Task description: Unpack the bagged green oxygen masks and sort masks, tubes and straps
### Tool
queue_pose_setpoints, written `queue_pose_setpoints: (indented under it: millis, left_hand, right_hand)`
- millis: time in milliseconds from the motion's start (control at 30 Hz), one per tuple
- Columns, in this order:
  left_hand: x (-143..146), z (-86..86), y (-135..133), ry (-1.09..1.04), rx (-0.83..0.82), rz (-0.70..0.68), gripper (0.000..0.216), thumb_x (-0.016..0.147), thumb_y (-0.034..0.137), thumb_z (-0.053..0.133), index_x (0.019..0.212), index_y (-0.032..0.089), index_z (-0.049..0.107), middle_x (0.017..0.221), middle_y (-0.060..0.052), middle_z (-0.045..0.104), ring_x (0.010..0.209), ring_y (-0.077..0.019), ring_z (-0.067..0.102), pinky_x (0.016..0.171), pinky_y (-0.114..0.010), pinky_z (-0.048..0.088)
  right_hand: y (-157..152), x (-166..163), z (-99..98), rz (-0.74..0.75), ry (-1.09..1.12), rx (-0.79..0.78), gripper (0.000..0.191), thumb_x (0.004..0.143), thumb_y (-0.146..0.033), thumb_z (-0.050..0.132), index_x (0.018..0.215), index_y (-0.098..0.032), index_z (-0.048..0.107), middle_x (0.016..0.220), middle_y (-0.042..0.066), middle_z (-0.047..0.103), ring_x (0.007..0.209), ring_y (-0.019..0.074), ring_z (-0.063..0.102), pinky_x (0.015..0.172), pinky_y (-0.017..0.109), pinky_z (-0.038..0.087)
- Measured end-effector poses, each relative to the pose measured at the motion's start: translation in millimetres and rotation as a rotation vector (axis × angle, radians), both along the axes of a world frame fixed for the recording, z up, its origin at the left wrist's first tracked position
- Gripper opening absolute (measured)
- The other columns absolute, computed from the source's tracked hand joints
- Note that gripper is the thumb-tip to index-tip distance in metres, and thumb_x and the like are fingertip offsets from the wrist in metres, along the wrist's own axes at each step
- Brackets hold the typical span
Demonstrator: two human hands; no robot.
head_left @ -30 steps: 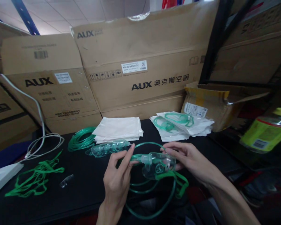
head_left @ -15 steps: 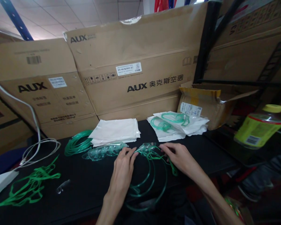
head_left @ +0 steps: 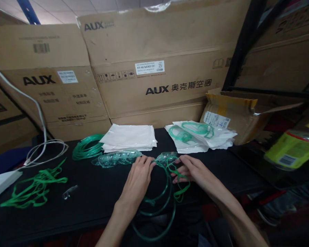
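Note:
A clear green-tinted oxygen mask (head_left: 167, 157) lies on the black table between my hands. My left hand (head_left: 141, 173) is closed at its left end, where the green tubing (head_left: 173, 214) joins; the exact grip is hidden under the fingers. That tubing loops down past the table's front edge. At the mask's right side my right hand (head_left: 192, 168) is closed on the green elastic strap (head_left: 180, 180), which hangs in loose loops around its fingers. A row of nested clear masks (head_left: 118, 158) lies just left of my left hand.
Behind are white pouches (head_left: 130, 137), coiled green tubing (head_left: 87, 147) and bagged masks (head_left: 199, 137). Loose green straps (head_left: 34, 188) and a small clear part (head_left: 70, 192) lie left. Cardboard boxes (head_left: 159, 44) stand behind; a yellow-labelled bottle (head_left: 290, 147) is right.
My right hand has turned, drawing the strap into looser loops near the mask. My left hand stays at the mask's left end. The camera view has tilted down.

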State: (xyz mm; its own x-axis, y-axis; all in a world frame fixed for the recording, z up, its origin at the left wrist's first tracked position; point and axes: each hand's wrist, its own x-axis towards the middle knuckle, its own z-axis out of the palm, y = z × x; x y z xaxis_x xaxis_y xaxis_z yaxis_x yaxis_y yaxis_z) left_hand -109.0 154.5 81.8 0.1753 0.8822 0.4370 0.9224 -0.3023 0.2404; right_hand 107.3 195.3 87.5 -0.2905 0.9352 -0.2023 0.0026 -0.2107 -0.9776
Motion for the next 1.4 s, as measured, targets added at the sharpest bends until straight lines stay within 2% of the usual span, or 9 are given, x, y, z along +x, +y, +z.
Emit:
queue_pose_setpoints:
  millis: [167, 333, 500, 667, 800, 967, 1067, 1200, 1400]
  left_hand:
    - [-0.7, -0.1, 1.6, 0.015, -0.014, -0.02, 0.022, 0.105, 0.025, 0.047, 0.115, 0.02, 0.066, 0.119, -0.008, 0.063, 0.111, -0.0248, 0.059, 0.1, -0.044, 0.051]
    - [-2.2, 3.6, -1.1, 0.071, -0.07, -0.025, 0.026, 0.103, 0.026, 0.052, 0.125, 0.021, 0.063, 0.121, -0.008, 0.065, 0.116, -0.026, 0.059, 0.104, -0.046, 0.049]
    - [-16.1, 6.5, -11.9, 0.124, -0.105, 0.028, 0.039, 0.102, 0.023, 0.053, 0.141, 0.022, 0.054, 0.13, -0.009, 0.063, 0.121, -0.0283, 0.058, 0.105, -0.046, 0.049]
    - [-26.6, 12.1, -19.6, 0.191, -0.179, 0.11, 0.037, 0.102, 0.015, 0.047, 0.135, 0.021, 0.06, 0.126, -0.009, 0.064, 0.115, -0.027, 0.063, 0.099, -0.042, 0.053]
    - [-24.9, 21.9, -29.5, 0.23, -0.246, 0.217, 0.039, 0.102, 0.015, 0.045, 0.138, 0.022, 0.059, 0.125, -0.01, 0.065, 0.106, -0.0266, 0.069, 0.087, -0.038, 0.059]
    - [-30.2, 24.0, -46.7, 0.254, -0.183, 0.35, 0.036, 0.103, 0.025, 0.046, 0.138, 0.024, 0.058, 0.125, -0.011, 0.066, 0.095, -0.0289, 0.072, 0.068, -0.038, 0.061]
    - [-40.9, 21.2, -59.1, 0.161, -0.054, 0.166, 0.034, 0.104, 0.033, 0.049, 0.135, 0.027, 0.059, 0.127, -0.009, 0.065, 0.113, -0.0276, 0.065, 0.088, -0.041, 0.058]
    - [-53.8, 19.3, -79.0, 0.039, -0.143, -0.155, 0.028, 0.103, 0.037, 0.051, 0.129, 0.034, 0.063, 0.128, -0.002, 0.066, 0.118, -0.0211, 0.062, 0.102, -0.038, 0.052]
    - [-59.0, 14.1, -92.3, 0.019, -0.236, -0.179, 0.02, 0.102, 0.033, 0.055, 0.116, 0.035, 0.069, 0.119, 0.0, 0.069, 0.108, -0.0198, 0.065, 0.096, -0.035, 0.05]
  right_hand:
    - [8.5, 13.0, 7.9, -0.14, -0.303, 0.336, 0.045, 0.098, -0.055, 0.046, 0.089, -0.017, 0.068, 0.084, 0.011, 0.075, 0.07, 0.0234, 0.074, 0.064, 0.034, 0.06]
    - [8.0, -7.8, 15.1, -0.041, -0.521, 0.721, 0.032, 0.095, -0.047, 0.06, 0.109, -0.021, 0.072, 0.114, 0.01, 0.075, 0.108, 0.0273, 0.069, 0.097, 0.041, 0.053]
    - [11.4, -28.4, 9.3, 0.145, -0.582, 0.911, 0.046, 0.089, -0.034, 0.073, 0.132, -0.022, 0.062, 0.131, 0.01, 0.067, 0.127, 0.0257, 0.059, 0.113, 0.042, 0.043]
    - [10.4, -39.9, 7.4, 0.254, -0.748, 0.961, 0.043, 0.089, -0.024, 0.072, 0.131, -0.02, 0.064, 0.12, 0.011, 0.061, 0.11, 0.025, 0.064, 0.099, 0.04, 0.053]
    - [-0.5, -47.8, 14.7, 0.21, -0.864, 0.986, 0.019, 0.091, -0.023, 0.069, 0.109, -0.015, 0.071, 0.114, 0.012, 0.057, 0.102, 0.0248, 0.064, 0.091, 0.037, 0.055]
    - [-12.9, -48.6, 22.2, 0.131, -1.01, 0.93, 0.021, 0.097, -0.027, 0.062, 0.115, -0.017, 0.067, 0.113, 0.012, 0.061, 0.099, 0.0263, 0.067, 0.087, 0.037, 0.055]
    - [-16.1, -45.4, 21.7, 0.141, -1.07, 0.896, 0.024, 0.098, -0.033, 0.061, 0.118, -0.02, 0.065, 0.112, 0.01, 0.066, 0.098, 0.0284, 0.069, 0.083, 0.038, 0.054]
    - [-19.2, -43.0, 19.1, 0.141, -1.069, 0.888, 0.026, 0.099, -0.035, 0.058, 0.119, -0.02, 0.064, 0.113, 0.012, 0.068, 0.101, 0.0294, 0.069, 0.081, 0.037, 0.052]
    - [-23.5, -44.7, 16.6, 0.157, -1.053, 0.821, 0.028, 0.099, -0.037, 0.057, 0.122, -0.022, 0.062, 0.117, 0.013, 0.068, 0.099, 0.0282, 0.069, 0.079, 0.035, 0.05]
